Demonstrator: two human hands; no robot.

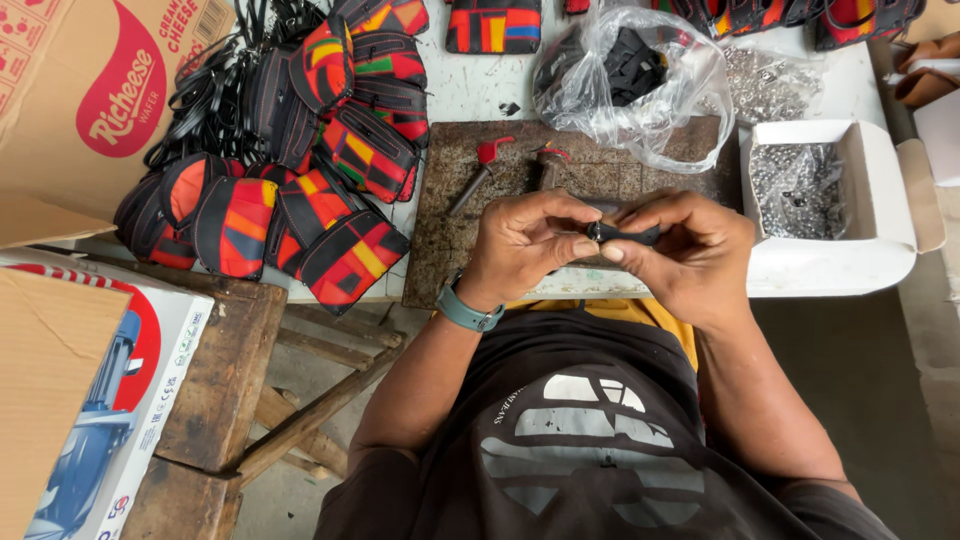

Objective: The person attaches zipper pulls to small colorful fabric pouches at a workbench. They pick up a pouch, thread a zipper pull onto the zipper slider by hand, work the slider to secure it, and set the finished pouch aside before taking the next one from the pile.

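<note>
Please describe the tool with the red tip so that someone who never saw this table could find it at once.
Find the dark, worn work slab on the white table, just beyond the person's hands. At the slab's upper left lies the tool with the red tip, slanted, its dark handle pointing down-left. Its neighbour, a second red-marked tool, stands more upright, directly above the left hand.

A white, scuffed worktable (470, 85) carries the lot. Dead centre sits a dark, worn slab (440, 250), and on it lie a red-tipped punch tool (478, 170) and a second short tool (548, 165) just beside it. Over the slab's far right corner slumps a clear plastic bag (640, 80) of black pieces. Left, a big heap of black, red and yellow pouches (300, 180) mixed with black straps (205, 95). Right, an open white box (850, 210) of small silver metal fittings, with more loose fittings (765, 85) behind it.
</note>
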